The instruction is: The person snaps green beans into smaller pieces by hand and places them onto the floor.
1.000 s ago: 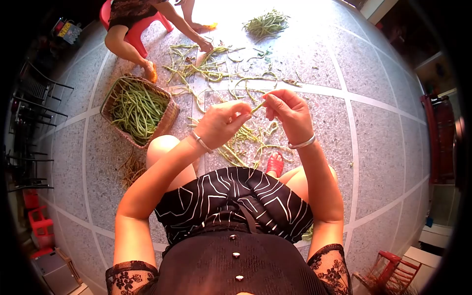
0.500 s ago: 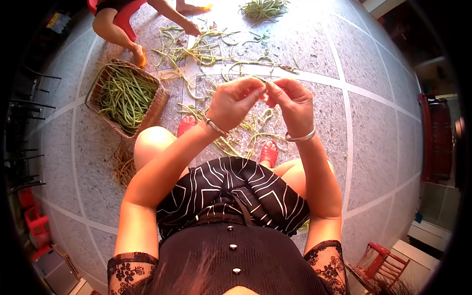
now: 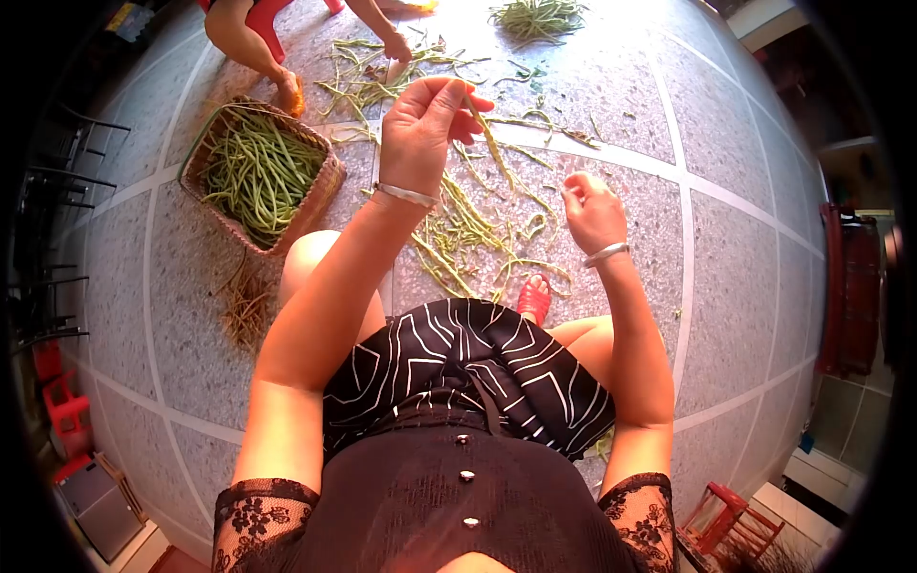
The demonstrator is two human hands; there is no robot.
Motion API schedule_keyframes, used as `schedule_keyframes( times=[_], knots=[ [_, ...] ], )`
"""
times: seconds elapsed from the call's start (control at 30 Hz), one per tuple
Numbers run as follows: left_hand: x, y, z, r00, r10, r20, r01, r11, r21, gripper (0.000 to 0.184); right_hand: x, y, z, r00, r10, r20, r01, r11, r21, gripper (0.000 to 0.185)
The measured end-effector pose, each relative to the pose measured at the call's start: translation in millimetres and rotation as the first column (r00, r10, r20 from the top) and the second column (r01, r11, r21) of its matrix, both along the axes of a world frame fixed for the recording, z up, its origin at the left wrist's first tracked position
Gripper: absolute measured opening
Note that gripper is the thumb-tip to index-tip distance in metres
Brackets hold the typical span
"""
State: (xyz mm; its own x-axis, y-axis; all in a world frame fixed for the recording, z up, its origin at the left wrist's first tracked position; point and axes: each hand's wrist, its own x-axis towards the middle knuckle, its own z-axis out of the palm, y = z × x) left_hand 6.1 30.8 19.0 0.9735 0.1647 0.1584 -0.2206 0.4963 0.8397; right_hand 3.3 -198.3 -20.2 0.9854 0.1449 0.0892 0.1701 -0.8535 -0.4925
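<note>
My left hand point(image 3: 420, 129) is raised over the floor and pinches the top end of a long green bean point(image 3: 493, 143), which hangs down at its right. Lower and to the right, my right hand point(image 3: 595, 215) is held with its fingers curled; whether something small is between them is hidden. Beneath the hands lie scattered bean pieces point(image 3: 458, 215) on the tiled floor. A woven basket point(image 3: 330, 186) full of long green beans stands to the left.
Another person's hand point(image 3: 397, 46) reaches to loose beans point(image 3: 358, 91) at the top, beside a red stool point(image 3: 267, 29). A bean pile point(image 3: 540, 19) lies at the top centre. Brown stalks point(image 3: 246, 310) lie below the basket. A red chair point(image 3: 721, 516) stands at lower right.
My hands have come apart. The left has moved up and now holds a hanging bean; the right has moved down and to the right. The other person's hand remains by the loose beans.
</note>
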Motion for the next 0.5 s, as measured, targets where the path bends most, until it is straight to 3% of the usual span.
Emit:
schedule_keyframes(
  times=[0.07, 0.1, 0.13, 0.2, 0.27, 0.3, 0.37, 0.43, 0.5],
  knots=[
    [1.1, 3.2, 2.5, 1.0, -0.031, 0.001, 0.031, 0.999, 0.008, 0.015, -1.9, -2.5, -10.7, 0.969, 0.109, 0.224, -0.069, 0.982, -0.178, 0.03],
    [2.8, 3.3, 1.4, 0.997, -0.069, 0.027, 0.069, 0.998, -0.008, 0.015, -2.6, 7.2, 3.0, 0.991, 0.115, 0.062, -0.111, 0.992, -0.062, 0.04],
    [3.4, 1.2, 2.1, 0.994, -0.098, 0.043, 0.099, 0.995, -0.012, 0.015, -2.5, 17.4, 3.9, 0.989, 0.146, 0.036, -0.149, 0.979, 0.139, 0.042],
    [2.4, -3.7, 3.0, 0.985, -0.157, 0.072, 0.158, 0.987, -0.018, 0.015, -4.1, 38.5, 2.0, 0.976, 0.218, 0.002, -0.188, 0.834, 0.519, 0.046],
    [2.5, -8.7, 1.2, 0.969, -0.23, 0.088, 0.234, 0.972, -0.032, 0.015, -6.4, 52.9, 2.9, 0.953, 0.298, 0.06, -0.284, 0.802, 0.525, 0.048],
    [2.6, -11.6, 1.3, 0.961, -0.262, 0.092, 0.266, 0.963, -0.035, 0.015, -6.7, 59.2, -1.7, 0.955, 0.287, 0.082, -0.282, 0.78, 0.559, 0.039],
    [3.6, -12.8, -0.8, 0.934, -0.342, 0.1, 0.345, 0.938, -0.022, 0.017, -0.9, 54.7, -11.1, 0.942, 0.33, -0.067, -0.196, 0.699, 0.688, 0.03],
    [3.7, -18.8, 2.7, 0.976, -0.207, 0.06, 0.207, 0.978, 0.006, 0.02, -0.2, 58.4, 0.7, 0.932, 0.329, -0.151, -0.057, 0.546, 0.836, 0.017],
    [7.1, -18.1, -2.9, 0.99, -0.136, -0.023, 0.138, 0.985, 0.108, 0.028, 1.9, 52.6, 18.2, 0.923, 0.313, -0.224, 0.054, 0.47, 0.881, 0.018]
  ],
)
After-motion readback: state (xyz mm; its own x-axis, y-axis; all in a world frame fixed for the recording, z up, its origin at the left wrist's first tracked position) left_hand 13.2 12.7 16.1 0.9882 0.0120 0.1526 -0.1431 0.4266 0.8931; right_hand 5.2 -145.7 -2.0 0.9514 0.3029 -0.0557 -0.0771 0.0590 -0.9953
